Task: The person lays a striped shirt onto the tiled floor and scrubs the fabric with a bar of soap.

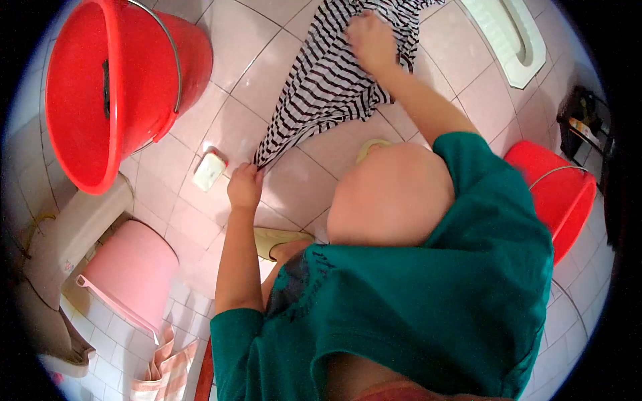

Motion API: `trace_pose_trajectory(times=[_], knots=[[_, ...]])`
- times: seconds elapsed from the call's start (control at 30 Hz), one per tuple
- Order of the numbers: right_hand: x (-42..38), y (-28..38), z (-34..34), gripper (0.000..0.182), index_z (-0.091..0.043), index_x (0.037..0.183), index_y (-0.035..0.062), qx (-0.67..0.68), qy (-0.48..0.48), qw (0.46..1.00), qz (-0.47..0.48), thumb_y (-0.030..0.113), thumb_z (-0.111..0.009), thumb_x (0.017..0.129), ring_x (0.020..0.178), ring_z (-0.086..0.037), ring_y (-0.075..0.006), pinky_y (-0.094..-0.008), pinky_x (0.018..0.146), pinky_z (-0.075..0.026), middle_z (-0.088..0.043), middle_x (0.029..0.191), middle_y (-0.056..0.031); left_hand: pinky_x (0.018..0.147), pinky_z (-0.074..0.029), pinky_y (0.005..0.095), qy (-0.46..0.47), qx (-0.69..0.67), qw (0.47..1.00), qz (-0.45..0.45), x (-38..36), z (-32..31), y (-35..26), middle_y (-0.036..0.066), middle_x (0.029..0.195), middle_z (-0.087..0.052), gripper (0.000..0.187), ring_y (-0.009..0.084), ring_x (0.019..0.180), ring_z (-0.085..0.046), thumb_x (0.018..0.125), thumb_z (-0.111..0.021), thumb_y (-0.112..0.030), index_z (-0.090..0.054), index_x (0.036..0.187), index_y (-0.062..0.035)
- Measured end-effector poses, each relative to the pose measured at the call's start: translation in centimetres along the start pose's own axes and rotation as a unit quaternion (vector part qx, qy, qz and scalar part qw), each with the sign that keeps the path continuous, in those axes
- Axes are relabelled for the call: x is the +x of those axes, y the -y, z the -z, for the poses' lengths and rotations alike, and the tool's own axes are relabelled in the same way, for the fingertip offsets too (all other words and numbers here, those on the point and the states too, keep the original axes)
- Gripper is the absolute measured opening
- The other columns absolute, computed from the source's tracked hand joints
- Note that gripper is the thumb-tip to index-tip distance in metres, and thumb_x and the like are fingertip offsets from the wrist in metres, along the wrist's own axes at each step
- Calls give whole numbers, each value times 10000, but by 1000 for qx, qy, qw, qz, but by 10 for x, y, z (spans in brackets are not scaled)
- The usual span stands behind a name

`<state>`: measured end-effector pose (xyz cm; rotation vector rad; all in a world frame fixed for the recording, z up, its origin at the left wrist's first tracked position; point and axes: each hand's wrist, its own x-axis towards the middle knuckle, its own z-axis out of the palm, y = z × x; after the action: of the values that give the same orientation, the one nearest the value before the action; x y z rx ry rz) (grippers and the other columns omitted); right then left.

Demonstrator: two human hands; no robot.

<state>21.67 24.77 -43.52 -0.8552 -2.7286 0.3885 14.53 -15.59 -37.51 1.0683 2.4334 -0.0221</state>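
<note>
A black-and-white striped cloth (321,80) lies spread over the tiled floor, drawn to a narrow point at its lower left. That pointed end is pinched in my left hand (245,187), whose fingers are closed. Farther up, my right hand (372,45) presses on the wide part of the cloth with its fingers curled into the fabric; it is slightly blurred, and what lies under the palm is hidden. Close to my left hand, a small white block (210,171) with a bit of red at its edge rests on the tiles.
At the upper left stands a large red bucket (160,60) with a metal handle. A pink bucket (130,271) is at the lower left, another red bucket (545,177) at the right. A white squat toilet (511,40) is set in the floor at the upper right.
</note>
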Motion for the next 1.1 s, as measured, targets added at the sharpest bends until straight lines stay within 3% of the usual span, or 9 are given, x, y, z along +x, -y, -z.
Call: trace_pose_trajectory(times=[0.13, 0.2, 0.27, 0.5, 0.6, 0.73, 0.83, 1.03, 1.1], knots=[[-90, 120, 9, 191, -646, 834, 70, 13, 345, 921, 179, 204, -588, 710, 916, -575, -259, -361, 770, -478, -632, 947, -73, 653, -481, 422, -14, 28, 999, -38, -10, -3, -4, 84, 825, -571, 148, 289, 799, -559, 792, -608, -213, -568, 764, -73], [-101, 73, -17, 202, -653, 884, 83, 168, 6, 884, 436, 203, -566, 748, 887, -588, -263, -369, 722, -498, -633, 1012, -65, 650, -482, 424, 16, 30, 999, -29, -30, -1, 6, 85, 820, -570, 142, 288, 797, -559, 790, -609, -212, -573, 766, -77], [-61, 49, -1, 206, -643, 925, 123, -50, 251, 930, 265, 220, -572, 757, 886, -571, -261, -387, 708, -496, -592, 1102, -60, 648, -482, 426, 53, 34, 998, -21, -58, 4, 30, 87, 815, -569, 136, 286, 796, -559, 787, -609, -212, -578, 769, -81], [-14, -41, 4, 258, -612, 1028, 134, -87, -19, 994, 62, 310, -585, 842, 941, -549, -276, -388, 748, -481, -564, 1104, -122, 795, -446, 455, 32, -50, 988, 140, -14, -21, 43, 128, 967, -589, 251, 364, 914, -540, 768, -648, -277, -585, 925, -92], [-5, -10, -17, 283, -599, 1023, 98, 46, -115, 992, -20, 311, -583, 839, 938, -540, -308, -409, 757, -476, -556, 1089, -150, 976, -239, 580, -102, -43, 992, 55, 26, -7, -43, 180, 1307, -381, 917, 367, 1190, -345, 535, -795, -472, -414, 1299, -137], [-25, 106, -11, 281, -612, 972, 81, 169, 267, 949, 3, 271, -586, 765, 990, -550, -361, -442, 824, -453, -560, 1098, -182, 908, -308, 553, -39, 2, 994, 102, 47, -21, -117, 178, 1181, -457, 565, 347, 1109, -439, 680, -701, -325, -520, 1200, -196], [-48, 105, -21, 285, -618, 973, 82, 130, 176, 886, 409, 284, -556, 782, 1020, -554, -365, -469, 900, -420, -567, 1115, -169, 800, -380, 488, 67, -21, 997, 30, 45, -55, -101, 146, 1004, -521, 312, 329, 947, -529, 730, -621, -178, -583, 1040, -168], [76, -7, -20, 156, -639, 892, 99, -72, -148, 957, 240, 183, -551, 794, 898, -611, -256, -411, 818, -461, -637, 933, -83, 761, -443, 459, 15, -97, 994, 40, 3, -27, -33, 168, 1017, -532, 344, 380, 893, -540, 647, -638, -14, -594, 979, -93], [107, -68, -41, 376, -535, 1215, 174, 14, 11, 999, -33, 378, -417, 922, 1198, -418, -274, -483, 968, -340, -457, 1323, -92, 773, -446, 465, 8, -91, 994, 61, 2, -30, -27, 167, 1027, -530, 352, 382, 902, -538, 644, -635, -13, -592, 983, -99]])
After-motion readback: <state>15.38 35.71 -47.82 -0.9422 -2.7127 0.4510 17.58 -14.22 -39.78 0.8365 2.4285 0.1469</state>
